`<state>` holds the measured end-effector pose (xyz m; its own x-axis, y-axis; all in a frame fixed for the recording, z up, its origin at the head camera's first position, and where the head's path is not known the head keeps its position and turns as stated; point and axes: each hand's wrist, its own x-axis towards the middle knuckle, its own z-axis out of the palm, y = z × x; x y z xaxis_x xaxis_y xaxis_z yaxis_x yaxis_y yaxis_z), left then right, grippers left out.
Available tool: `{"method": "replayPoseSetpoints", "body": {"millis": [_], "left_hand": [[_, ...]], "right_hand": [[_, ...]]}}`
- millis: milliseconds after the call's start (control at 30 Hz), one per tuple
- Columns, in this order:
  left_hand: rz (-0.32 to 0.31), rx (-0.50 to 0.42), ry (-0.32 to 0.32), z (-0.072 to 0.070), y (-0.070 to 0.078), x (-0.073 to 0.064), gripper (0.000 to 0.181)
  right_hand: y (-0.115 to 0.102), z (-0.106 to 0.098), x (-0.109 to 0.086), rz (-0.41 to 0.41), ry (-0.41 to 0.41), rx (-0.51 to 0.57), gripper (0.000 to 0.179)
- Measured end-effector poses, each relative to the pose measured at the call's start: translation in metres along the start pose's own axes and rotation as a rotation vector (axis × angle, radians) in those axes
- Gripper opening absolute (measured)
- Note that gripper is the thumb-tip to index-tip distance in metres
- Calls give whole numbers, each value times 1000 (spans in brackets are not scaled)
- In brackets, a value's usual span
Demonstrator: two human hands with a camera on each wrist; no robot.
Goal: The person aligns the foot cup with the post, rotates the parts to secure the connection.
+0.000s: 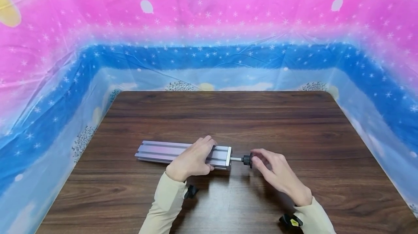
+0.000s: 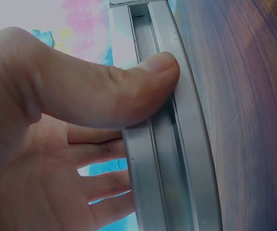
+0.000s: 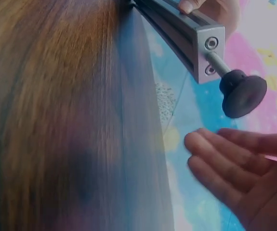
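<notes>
A big pink and blue cloth with white stars goes round the brown counter, from 9 o'clock over 12 to 3. The silver bar is at about 7 o'clock from the middle of the head view, on or just over the counter; I can't tell if it touches. It is long, with grooves, and points from 9 to just past 3 o'clock. The left grip, a bare hand, is holding the bar near its 3 o'clock end, thumb on the near side and fingers on the far side. The right grip, a bare hand too, is loose at 4 o'clock from the black knob, with a gap between them in the right wrist view. A thin rod joins the knob to the bar's 3 o'clock end. Two small bolts sit at 12 and 6 o'clock from the rod.
</notes>
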<state>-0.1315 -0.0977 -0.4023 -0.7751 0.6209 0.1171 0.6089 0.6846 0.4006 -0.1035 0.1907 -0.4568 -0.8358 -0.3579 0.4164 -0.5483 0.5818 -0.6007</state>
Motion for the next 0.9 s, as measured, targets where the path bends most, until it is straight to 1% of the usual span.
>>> {"method": "replayPoseSetpoints", "body": {"millis": [100,167,200,267,367,467,633,733,900], "left_hand": [[-4,-3,-3,0,-1,0,55],[-13,-8,-7,-1,-1,0,55],[-16,-10,-4,-1,-1,0,55],[-22,-16,2,-2,-2,0,55],[-23,-17,9,-2,-1,0,55],[-18,-11,10,-2,-1,0,54],[-12,-5,5,-2,-1,1,54],[-11,-4,2,-2,-1,1,53],[-13,-2,-3,-3,0,1,53]], "right_hand": [[0,-1,-2,-107,32,25,51],[-1,-2,-2,-194,62,36,65],[-1,-1,-1,-228,74,37,69],[-3,-1,1,-292,102,33,68],[-3,0,3,-340,135,24,63],[-2,0,3,-334,142,19,61],[-1,-1,0,-252,112,0,59],[0,-1,-1,-218,105,-19,56],[0,-1,-1,-197,107,-50,49]]}}
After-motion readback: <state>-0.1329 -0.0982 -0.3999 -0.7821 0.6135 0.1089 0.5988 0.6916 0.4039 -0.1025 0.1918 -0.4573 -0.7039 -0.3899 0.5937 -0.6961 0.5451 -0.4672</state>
